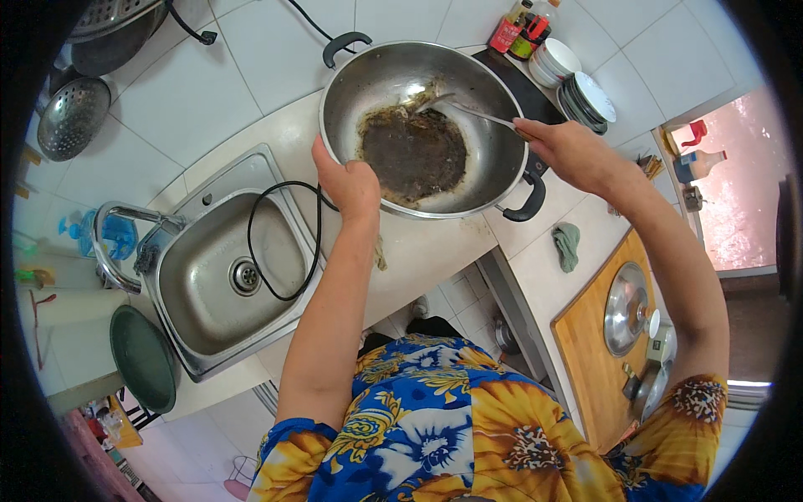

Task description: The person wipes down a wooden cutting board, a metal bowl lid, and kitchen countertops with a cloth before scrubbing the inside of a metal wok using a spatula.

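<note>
A large two-handled metal wok (486,160) stands tilted on the counter, a dark brown burnt layer (411,154) on its bottom. My left hand (349,182) grips its left rim, thumb outside; the fingers are partly hidden. In my right hand (568,150) is the handle of a metal utensil (480,113), its head resting at the upper edge of the burnt layer; whether it is a spoon or a spatula I cannot tell. A black cable (251,232) loops from beside the wok over the sink.
Left lies a steel sink (207,282) with a curved faucet (103,251) and a green basin (143,359). Bottles (507,28), stacked bowls (555,63) and plates (586,100) stand behind the wok. At right are a green cloth (566,246) and a wooden board (580,326) with a metal lid (626,307).
</note>
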`<state>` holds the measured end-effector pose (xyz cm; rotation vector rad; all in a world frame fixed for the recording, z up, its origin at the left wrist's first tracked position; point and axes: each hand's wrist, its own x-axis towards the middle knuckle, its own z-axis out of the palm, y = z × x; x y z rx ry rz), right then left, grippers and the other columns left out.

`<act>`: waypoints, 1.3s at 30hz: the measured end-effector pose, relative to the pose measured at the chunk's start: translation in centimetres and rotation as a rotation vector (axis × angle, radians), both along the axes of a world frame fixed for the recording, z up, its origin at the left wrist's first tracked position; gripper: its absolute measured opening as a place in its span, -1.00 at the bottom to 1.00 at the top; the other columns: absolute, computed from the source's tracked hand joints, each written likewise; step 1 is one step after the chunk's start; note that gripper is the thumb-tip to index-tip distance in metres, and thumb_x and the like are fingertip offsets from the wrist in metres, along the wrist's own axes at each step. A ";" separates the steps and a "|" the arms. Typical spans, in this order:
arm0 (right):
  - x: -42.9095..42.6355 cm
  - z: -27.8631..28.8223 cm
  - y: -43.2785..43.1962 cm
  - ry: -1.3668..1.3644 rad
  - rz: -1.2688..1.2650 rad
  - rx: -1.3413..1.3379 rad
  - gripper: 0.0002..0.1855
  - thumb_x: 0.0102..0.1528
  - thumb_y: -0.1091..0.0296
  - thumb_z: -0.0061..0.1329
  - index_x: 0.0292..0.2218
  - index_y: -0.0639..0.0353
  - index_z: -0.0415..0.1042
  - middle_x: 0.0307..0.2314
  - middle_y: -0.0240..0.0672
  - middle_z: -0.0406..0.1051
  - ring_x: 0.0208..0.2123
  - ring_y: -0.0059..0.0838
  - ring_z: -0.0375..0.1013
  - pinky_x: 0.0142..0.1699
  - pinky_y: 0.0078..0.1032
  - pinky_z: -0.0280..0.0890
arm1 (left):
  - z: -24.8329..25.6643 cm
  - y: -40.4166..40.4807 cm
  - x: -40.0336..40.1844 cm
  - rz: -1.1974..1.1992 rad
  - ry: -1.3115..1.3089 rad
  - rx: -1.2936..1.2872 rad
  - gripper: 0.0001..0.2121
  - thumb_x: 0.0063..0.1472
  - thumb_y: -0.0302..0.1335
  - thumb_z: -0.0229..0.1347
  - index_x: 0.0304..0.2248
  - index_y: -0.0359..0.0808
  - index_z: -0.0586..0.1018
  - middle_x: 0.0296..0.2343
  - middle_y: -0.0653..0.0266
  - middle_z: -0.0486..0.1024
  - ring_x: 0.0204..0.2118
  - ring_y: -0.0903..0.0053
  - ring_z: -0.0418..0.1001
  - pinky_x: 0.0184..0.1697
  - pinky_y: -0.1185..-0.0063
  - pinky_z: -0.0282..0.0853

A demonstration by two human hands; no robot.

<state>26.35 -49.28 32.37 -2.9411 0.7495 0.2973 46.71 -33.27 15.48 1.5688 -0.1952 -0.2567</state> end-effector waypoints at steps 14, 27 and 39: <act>-2.1 2.4 -0.5 0.105 -0.065 0.108 -0.61 0.17 0.32 -0.14 0.03 0.11 0.33 -0.39 0.02 0.46 -0.33 -0.04 0.47 -0.19 -0.24 0.34 | 0.0 0.1 0.3 0.060 -0.050 0.016 -0.43 -0.02 -0.76 -0.22 0.08 -0.43 0.24 -0.06 -0.05 0.37 0.01 0.21 0.35 0.11 0.47 0.17; -0.1 0.4 -1.1 0.055 0.008 0.085 -0.62 0.21 0.31 -0.20 0.04 0.16 0.31 -0.33 0.00 0.47 -0.30 -0.03 0.47 -0.17 -0.21 0.33 | -0.6 -0.2 0.2 0.033 -0.022 0.024 -0.45 0.01 -0.74 -0.21 0.08 -0.41 0.24 -0.10 -0.06 0.41 -0.02 0.17 0.38 0.09 0.45 0.19; -1.0 1.0 -2.4 0.061 0.032 0.109 -0.60 0.21 0.34 -0.20 0.07 0.10 0.29 -0.33 0.00 0.47 -0.33 -0.05 0.47 -0.19 -0.29 0.34 | -0.1 -0.1 0.3 0.041 -0.019 0.091 -0.44 0.01 -0.74 -0.19 0.09 -0.41 0.21 -0.04 -0.10 0.35 0.03 0.14 0.33 0.13 0.42 0.14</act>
